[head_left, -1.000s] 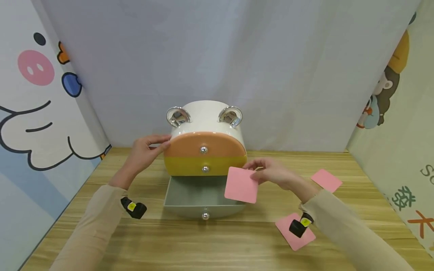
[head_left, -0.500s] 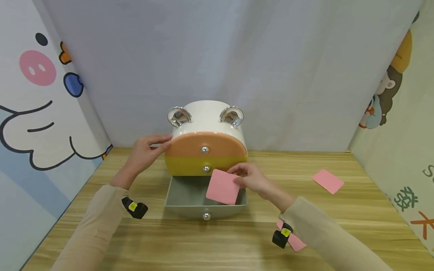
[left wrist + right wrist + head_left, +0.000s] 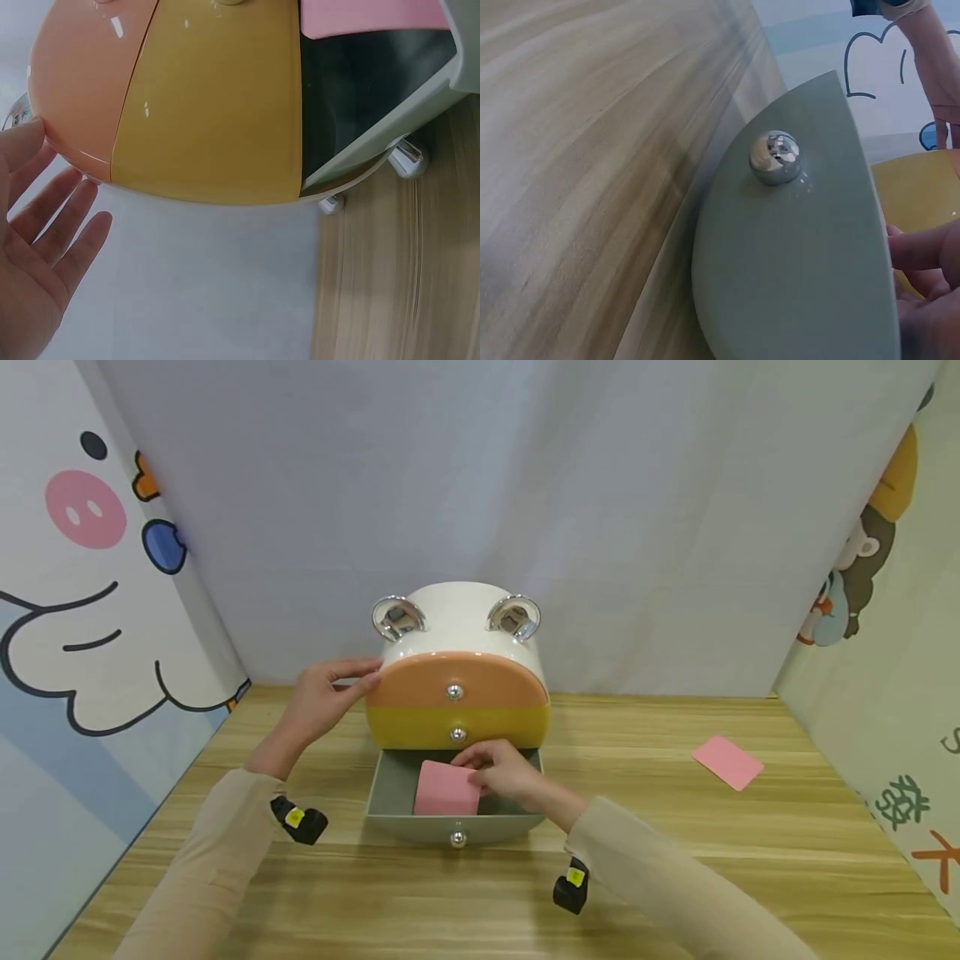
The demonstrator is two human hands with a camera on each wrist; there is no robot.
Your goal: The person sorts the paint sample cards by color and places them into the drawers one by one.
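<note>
A white storage box (image 3: pixel 459 620) with two chrome ear-shaped rings on top has an orange drawer front (image 3: pixel 420 681), a yellow drawer front (image 3: pixel 412 727) and a grey-green bottom drawer (image 3: pixel 420 830) that is pulled out. My right hand (image 3: pixel 510 774) pinches a square pink card (image 3: pixel 442 790) between thumb and fingers. The card is tilted inside the pulled-out drawer, its lower edge hidden behind the drawer front. Against the upper left side of the box, my left hand (image 3: pixel 324 700) rests its fingertips; in the left wrist view its fingers (image 3: pixel 82 247) are spread loosely.
Another pink card (image 3: pixel 727 762) lies flat on the wooden table (image 3: pixel 465 910) to the right. Chrome knobs stick out from the drawer fronts. A pale curtain (image 3: pixel 637 543) hangs behind, with printed panels at both sides.
My right hand has moved left and down, bringing the pink card from beside the box into the drawer. My right sleeve now hides the nearer card on the table. The left hand stays put.
</note>
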